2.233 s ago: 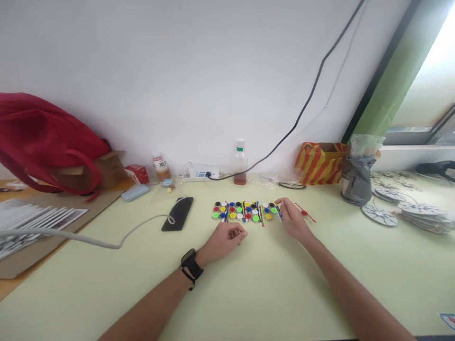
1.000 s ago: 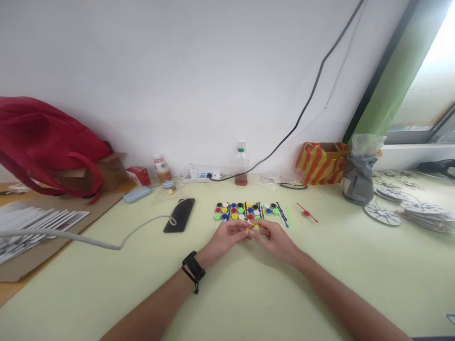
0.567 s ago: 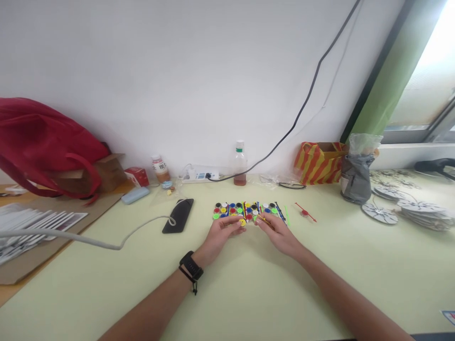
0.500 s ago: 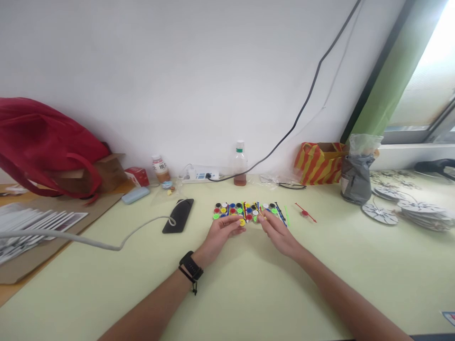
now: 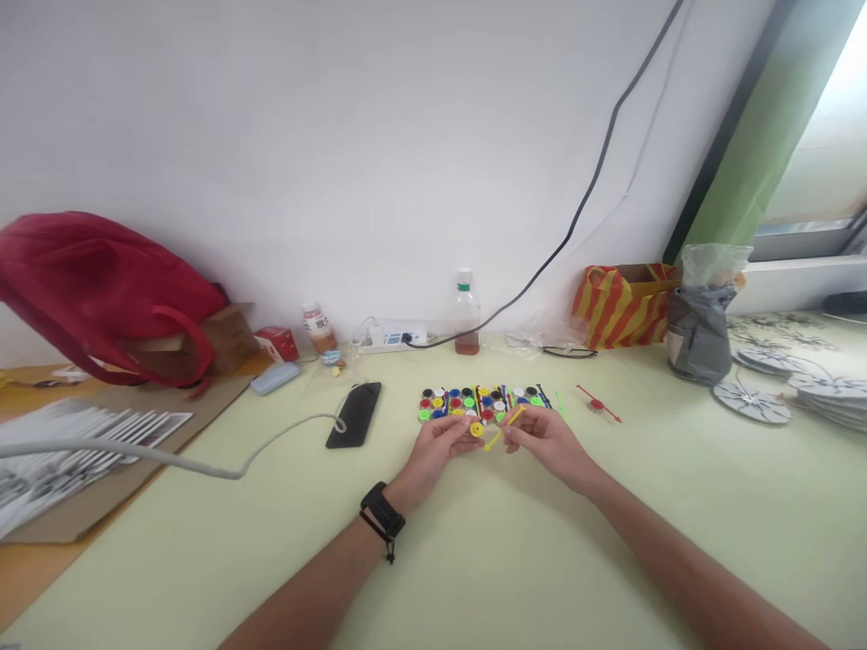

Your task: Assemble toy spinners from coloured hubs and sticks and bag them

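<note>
My left hand (image 5: 440,453) pinches a small round yellow disc (image 5: 477,431) between thumb and fingers. In my right hand (image 5: 550,444), a thin yellow plastic strip (image 5: 517,415) is pinched, pointing up to the right. A second short yellow length (image 5: 493,441) shows between the hands; whether it joins the strip, I cannot tell. Just behind my fingers lie rows of coloured discs (image 5: 455,403) in red, blue, black, white, green and yellow. Thin coloured strips (image 5: 544,395) lie among them. Right of these rests a red disc with two thin arms (image 5: 597,404).
A black phone (image 5: 356,415) lies left of my hands, with a pale cable (image 5: 284,435) looping over it. Along the wall stand a bottle (image 5: 467,316), a power strip (image 5: 393,335) and a striped bag (image 5: 627,307). Printed round cards (image 5: 751,403) lie at right.
The yellow strip in my right hand now shows clearly, and another yellow length appears between the hands. My left hand still holds the yellow disc. The whole view has shifted slightly.
</note>
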